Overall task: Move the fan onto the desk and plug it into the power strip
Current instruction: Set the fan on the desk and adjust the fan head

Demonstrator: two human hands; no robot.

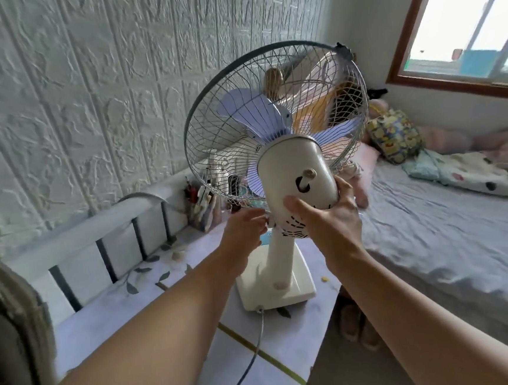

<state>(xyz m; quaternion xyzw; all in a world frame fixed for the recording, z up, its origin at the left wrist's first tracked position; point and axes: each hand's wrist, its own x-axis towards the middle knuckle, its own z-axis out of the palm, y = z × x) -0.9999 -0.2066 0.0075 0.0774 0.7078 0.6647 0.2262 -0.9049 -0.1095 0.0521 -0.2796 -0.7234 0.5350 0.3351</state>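
**Standing fan on the desk, both hands at its motor**

Standing upright on the desk [111, 330], the fan [276, 147] has its cream base near the desk's right edge, its cage facing far. The right hand [325, 216] grips the motor housing from behind, thumb on top. The left hand [244, 233] has curled fingers at the neck; what it holds I cannot tell. A grey cord [254, 349] runs from the base toward the near side. The desk has a pale flowered cover and a slatted rail [97, 236] on the left. A pen holder [200, 206] stands far behind. The embossed white wall [83, 84] is at left, a bed [450, 236] at right, a window [471, 26] far right.
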